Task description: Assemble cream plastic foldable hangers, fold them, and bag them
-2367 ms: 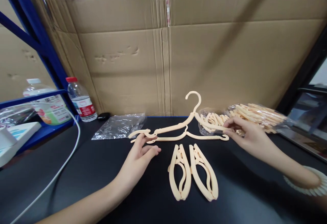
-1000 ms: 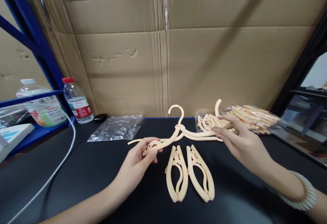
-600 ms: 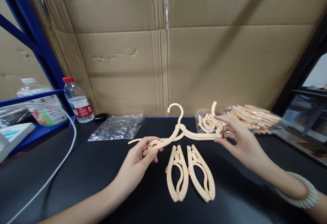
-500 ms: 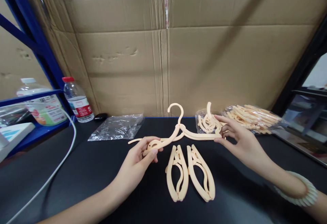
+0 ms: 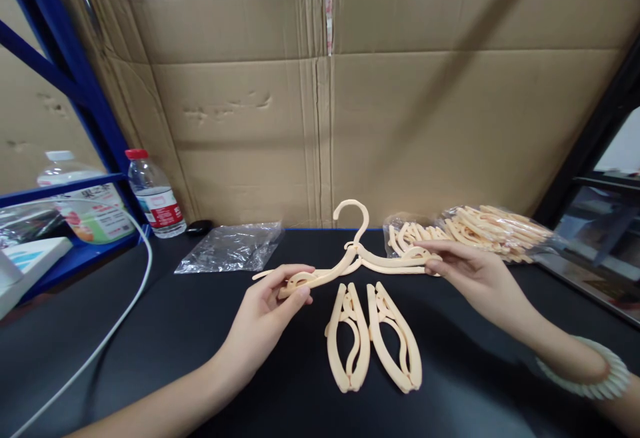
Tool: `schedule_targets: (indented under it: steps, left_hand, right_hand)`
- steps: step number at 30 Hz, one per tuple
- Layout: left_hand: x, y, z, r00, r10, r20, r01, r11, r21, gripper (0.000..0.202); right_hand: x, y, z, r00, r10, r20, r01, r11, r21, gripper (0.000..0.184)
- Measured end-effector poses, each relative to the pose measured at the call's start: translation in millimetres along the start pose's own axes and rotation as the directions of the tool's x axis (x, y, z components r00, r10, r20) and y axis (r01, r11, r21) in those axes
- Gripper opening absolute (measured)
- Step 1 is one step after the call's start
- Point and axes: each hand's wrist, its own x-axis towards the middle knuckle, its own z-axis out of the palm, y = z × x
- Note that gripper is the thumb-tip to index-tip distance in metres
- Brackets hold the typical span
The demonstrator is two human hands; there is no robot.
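Observation:
A cream plastic folding hanger [image 5: 383, 260] is held up between both hands, its hook raised and its arms spread out. My left hand [image 5: 273, 308] pinches the left arm near its end, thumb on top. At the other end, my right hand [image 5: 463, 271] grips the tip of the right arm between thumb and fingers. Beneath it on the black table lie two folded hangers, a left one [image 5: 363, 351] and a right one [image 5: 413, 351], side by side. A thin cream bar [image 5: 263, 275] pokes out behind my left hand.
Clear bags with cream hook pieces [image 5: 400, 235] and hanger arms [image 5: 500, 228] lie at the back right. An empty plastic bag [image 5: 230, 248] and a red-capped bottle [image 5: 163, 205] are at back left. A white cable [image 5: 120, 315] curves along the left. Cardboard [image 5: 240, 111] walls the back.
The upright piece at my right hand has swung down along the hanger's right arm. The hook has turned and shifted slightly right. My left hand keeps its hold.

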Motion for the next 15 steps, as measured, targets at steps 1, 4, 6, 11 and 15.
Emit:
schedule_targets:
  steps: [1, 4, 6, 11, 15]
  left_hand:
    - [0, 0, -0.2, 1.000, -0.012, -0.020, 0.012, 1.000, -0.008, 0.031]
    - [0, 1, 0.4, 0.996, -0.042, -0.081, 0.038, 0.998, -0.050, 0.034]
    - [-2, 3, 2.3, 0.993, -0.056, -0.103, 0.044, 0.993, -0.113, 0.039]
    - [-12, 8, 9.8, 0.994, -0.091, -0.061, 0.075, 0.969, -0.235, 0.038]
    - [-20, 8, 15.9, 0.996, -0.061, 0.069, 0.077, 0.962, -0.261, 0.029]
  right_hand:
    - [1, -1, -1, 1.000, 0.013, -0.004, -0.013, 1.000, 0.018, 0.033]
    - [2, -3, -2, 0.998, 0.064, 0.000, -0.063, 0.994, 0.084, 0.036]
    - [0, -5, 2, 0.994, 0.111, 0.015, -0.112, 0.981, 0.155, 0.037]
    - [-12, -16, 21, 0.965, 0.250, 0.082, -0.260, 0.855, 0.448, 0.032]
    - [-25, -27, 33, 0.943, 0.214, 0.255, -0.321, 0.789, 0.524, 0.024]
